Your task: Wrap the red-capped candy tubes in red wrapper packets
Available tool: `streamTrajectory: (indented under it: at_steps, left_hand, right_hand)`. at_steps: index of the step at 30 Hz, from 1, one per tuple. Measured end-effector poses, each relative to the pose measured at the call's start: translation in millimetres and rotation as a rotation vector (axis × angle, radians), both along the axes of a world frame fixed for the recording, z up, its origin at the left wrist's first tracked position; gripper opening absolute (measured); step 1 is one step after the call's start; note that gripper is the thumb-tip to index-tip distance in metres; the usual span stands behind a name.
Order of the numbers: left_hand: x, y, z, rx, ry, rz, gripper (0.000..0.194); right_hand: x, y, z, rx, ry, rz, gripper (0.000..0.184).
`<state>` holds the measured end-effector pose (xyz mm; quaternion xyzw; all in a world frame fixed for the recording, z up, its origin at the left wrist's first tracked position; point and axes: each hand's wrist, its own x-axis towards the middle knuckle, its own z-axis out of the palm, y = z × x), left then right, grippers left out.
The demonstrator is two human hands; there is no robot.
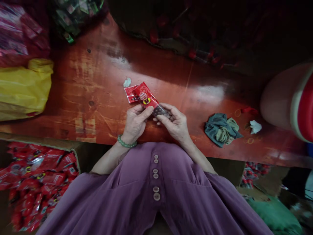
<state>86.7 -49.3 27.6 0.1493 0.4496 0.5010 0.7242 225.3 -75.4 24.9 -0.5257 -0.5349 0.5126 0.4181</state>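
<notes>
Both my hands hold one small packet over the near edge of the table. Its upper part is red with a yellow spot, and its lower part is clear with dark round pieces inside. My left hand, with a green bead bracelet at the wrist, pinches the packet's left side under the thumb. On the clear lower end, my right hand is closed with thumb and fingers. Partly hidden behind the packet is a second red piece; I cannot tell whether it lies on the table.
On the reddish table lie a crumpled cloth, a white scrap and a yellow bag. A large tub with a red rim stands at right. Below left, a carton holds many red packets. More packets lie in shadow at the back.
</notes>
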Motion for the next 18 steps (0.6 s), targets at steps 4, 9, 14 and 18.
streamTrajectory:
  at_steps: [4,9,14,18]
  left_hand:
    - [0.0,3.7,-0.5,0.001,0.019,0.023,0.030]
    - [-2.5,9.1,-2.1,-0.011,0.017,-0.020,0.032]
    - [-4.5,9.9,-5.8,0.018,-0.025,0.024,0.031]
    - [-7.6,12.2,-4.1,0.031,0.019,-0.034,0.027]
  right_hand:
    - [-1.4,0.5,-3.4,0.225,-0.311,-0.014,0.039]
    - [-3.4,2.6,-4.0,0.178,-0.312,-0.048,0.040]
    - [-5.5,8.1,-1.2,0.269,-0.271,-0.033,0.035]
    - [-8.7,9.0,-4.8,0.033,-0.097,-0.041,0.043]
